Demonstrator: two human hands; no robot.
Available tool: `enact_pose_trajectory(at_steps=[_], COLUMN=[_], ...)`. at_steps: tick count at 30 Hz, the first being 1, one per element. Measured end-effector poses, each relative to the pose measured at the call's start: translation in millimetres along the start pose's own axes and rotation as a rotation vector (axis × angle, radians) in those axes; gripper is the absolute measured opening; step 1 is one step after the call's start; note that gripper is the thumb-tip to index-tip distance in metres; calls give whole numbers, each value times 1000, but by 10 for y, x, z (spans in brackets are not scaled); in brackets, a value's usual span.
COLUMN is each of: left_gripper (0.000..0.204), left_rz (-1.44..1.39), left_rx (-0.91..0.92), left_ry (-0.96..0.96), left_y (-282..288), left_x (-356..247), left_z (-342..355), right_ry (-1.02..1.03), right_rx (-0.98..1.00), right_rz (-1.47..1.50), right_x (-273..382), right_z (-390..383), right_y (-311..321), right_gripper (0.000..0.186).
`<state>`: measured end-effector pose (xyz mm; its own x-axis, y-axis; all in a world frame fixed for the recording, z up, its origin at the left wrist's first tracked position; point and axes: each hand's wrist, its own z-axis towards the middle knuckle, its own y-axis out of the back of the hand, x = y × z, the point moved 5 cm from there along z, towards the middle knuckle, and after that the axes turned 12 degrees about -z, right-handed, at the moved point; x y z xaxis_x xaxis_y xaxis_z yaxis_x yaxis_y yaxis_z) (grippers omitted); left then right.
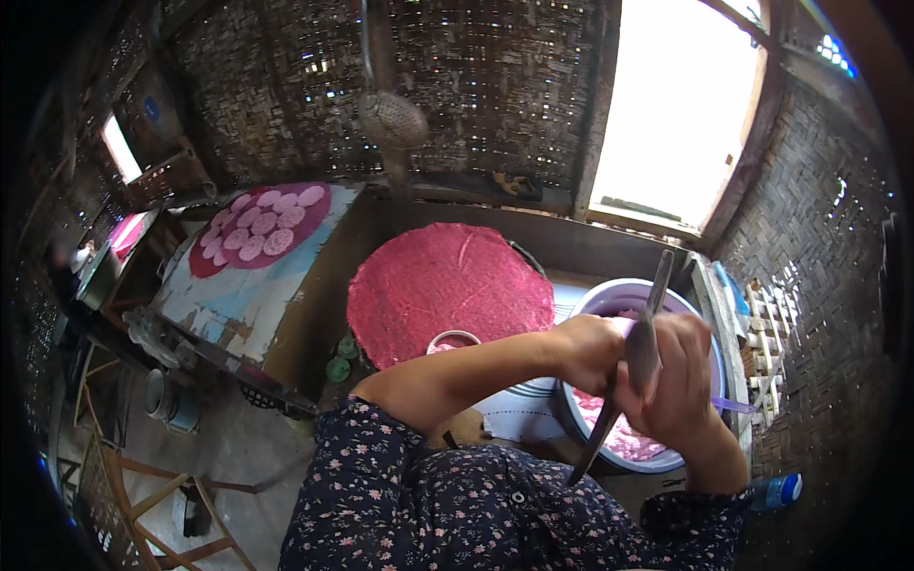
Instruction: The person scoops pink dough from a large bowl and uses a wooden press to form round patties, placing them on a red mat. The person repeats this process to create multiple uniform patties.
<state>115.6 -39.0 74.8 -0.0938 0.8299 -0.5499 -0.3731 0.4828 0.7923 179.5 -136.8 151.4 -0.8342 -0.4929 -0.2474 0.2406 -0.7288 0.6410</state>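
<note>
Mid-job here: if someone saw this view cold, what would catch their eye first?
Probably the big pink sheet at the centre, vivid in a dim room, or the glaring white opening at upper right. Next, the basin below that opening, where the left hand and right hand meet at a long dark tool. Pale pink discs at the left stand out too.
</note>
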Motion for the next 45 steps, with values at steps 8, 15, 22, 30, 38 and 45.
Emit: enact_pose_trajectory(at_steps=[8, 15, 22, 30, 38, 45], left_gripper=[10, 40, 16, 30, 33, 63], left_rz=[159, -434, -1512, -1167, -971, -869], left_rx=[-142, 16, -625, -615, -677, -679], left_ry=[-219, 16, -630, -420, -244, -257], left_y=[-94, -20, 269, 622, 803, 791], left_x=[-197, 673, 434, 526, 506, 489], left_z=[62, 38, 7, -602, -1233, -1398], right_ry=[-787, -793, -926, -804, -347, -361], right_rx=[104, -978, -603, 1392, 1038, 993], right_rz=[568, 562, 780, -221, -420, -297], right_x=[-559, -1018, -615, -732, -726, -548], right_z=[-766, -1404, -1775, -2634, -2333, -2900], right_y=[292, 801, -543, -985, -334, -1022], right_gripper=[56, 38, 38, 38, 10, 12])
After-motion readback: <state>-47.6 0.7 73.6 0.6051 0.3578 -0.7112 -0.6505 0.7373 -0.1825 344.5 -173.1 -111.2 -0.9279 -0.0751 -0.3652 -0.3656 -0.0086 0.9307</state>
